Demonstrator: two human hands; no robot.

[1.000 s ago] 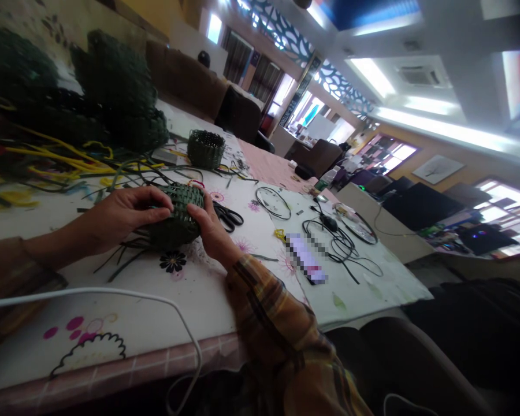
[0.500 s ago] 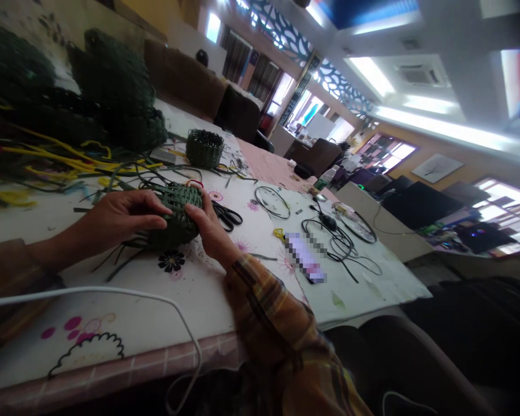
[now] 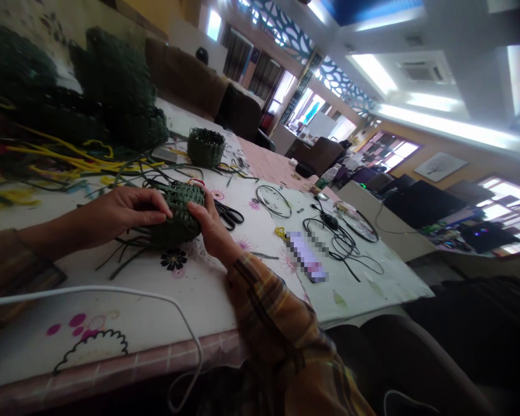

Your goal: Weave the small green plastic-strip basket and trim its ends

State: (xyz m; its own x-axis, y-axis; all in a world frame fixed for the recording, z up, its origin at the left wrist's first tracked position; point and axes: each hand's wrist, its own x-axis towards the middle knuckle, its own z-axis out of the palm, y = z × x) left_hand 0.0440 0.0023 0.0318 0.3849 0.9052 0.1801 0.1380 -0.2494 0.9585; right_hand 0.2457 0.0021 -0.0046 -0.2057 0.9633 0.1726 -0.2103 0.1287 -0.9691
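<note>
A small dark green woven basket [image 3: 182, 216] lies on its side on the flowered tablecloth, long loose strips [image 3: 132, 245] fanning out on its left. My right hand [image 3: 212, 228] grips it from the right, thumb on the near side and fingers curled behind. A bit of red [image 3: 196, 182] shows at its upper edge. At the basket's left side my left hand [image 3: 132, 209] is closed in a pinch, its fingertips against the weave. Whatever is between those fingertips is too small to make out. Black-handled scissors [image 3: 230, 216] lie just beyond my right hand.
Another green basket [image 3: 205, 148] stands farther back. Larger woven pieces [image 3: 117, 86] and yellow strips [image 3: 73, 159] pile up at the left. Rightward lie a phone [image 3: 307, 257] and coiled black cords [image 3: 340, 240]. A white cable [image 3: 156, 296] crosses the near side of the table.
My left thumb and fingertips have come closer together at the basket's side. The whole view has shifted slightly; the right hand keeps its hold.
</note>
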